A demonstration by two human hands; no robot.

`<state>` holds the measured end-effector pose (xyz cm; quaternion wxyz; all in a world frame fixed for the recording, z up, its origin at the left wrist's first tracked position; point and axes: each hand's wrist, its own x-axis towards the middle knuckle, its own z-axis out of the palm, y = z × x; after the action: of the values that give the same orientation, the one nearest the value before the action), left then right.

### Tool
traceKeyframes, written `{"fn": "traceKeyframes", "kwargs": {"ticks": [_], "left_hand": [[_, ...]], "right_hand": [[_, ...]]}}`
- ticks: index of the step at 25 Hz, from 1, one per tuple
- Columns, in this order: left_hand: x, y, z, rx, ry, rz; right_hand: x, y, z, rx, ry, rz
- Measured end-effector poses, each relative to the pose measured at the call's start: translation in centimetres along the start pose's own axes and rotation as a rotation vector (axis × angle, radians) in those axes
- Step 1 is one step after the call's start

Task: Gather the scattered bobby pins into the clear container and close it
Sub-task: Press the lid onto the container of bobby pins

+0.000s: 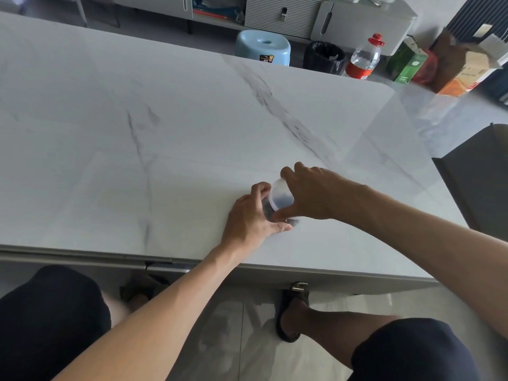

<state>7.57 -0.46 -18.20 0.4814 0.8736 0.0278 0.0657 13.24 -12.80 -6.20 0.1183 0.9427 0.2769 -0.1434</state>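
A small clear round container (268, 209) stands on the white marble table (165, 133) near its front edge, with dark bobby pins showing through its wall. My left hand (253, 215) wraps around the container's left side and base. My right hand (308, 193) comes from the right and holds the translucent round lid (280, 193) tilted against the container's top. I cannot tell whether the lid is seated. No loose pins show on the table.
A grey chair (481, 185) stands at the table's right end. Beyond the far edge are a blue stool (262, 49), a black bin (324, 57), a bottle with a red cap (364, 59) and boxes. My legs are under the front edge.
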Motion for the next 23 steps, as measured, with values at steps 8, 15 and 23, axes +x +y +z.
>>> {"fn": "traceKeyframes", "kwargs": {"ticks": [8,15,23], "left_hand": [[0.0,0.0,0.1,0.021,0.021,0.049],[0.0,-0.1,0.0,0.033,0.008,0.047],[0.0,0.0,0.2,0.047,0.020,0.039]], "right_hand": [[-0.9,2.2,-1.5,0.230,-0.094,-0.243],[0.2,-0.2,-1.1,-0.146,0.123,0.126],[-1.2,1.1,-0.5,0.129,-0.067,-0.113]]}}
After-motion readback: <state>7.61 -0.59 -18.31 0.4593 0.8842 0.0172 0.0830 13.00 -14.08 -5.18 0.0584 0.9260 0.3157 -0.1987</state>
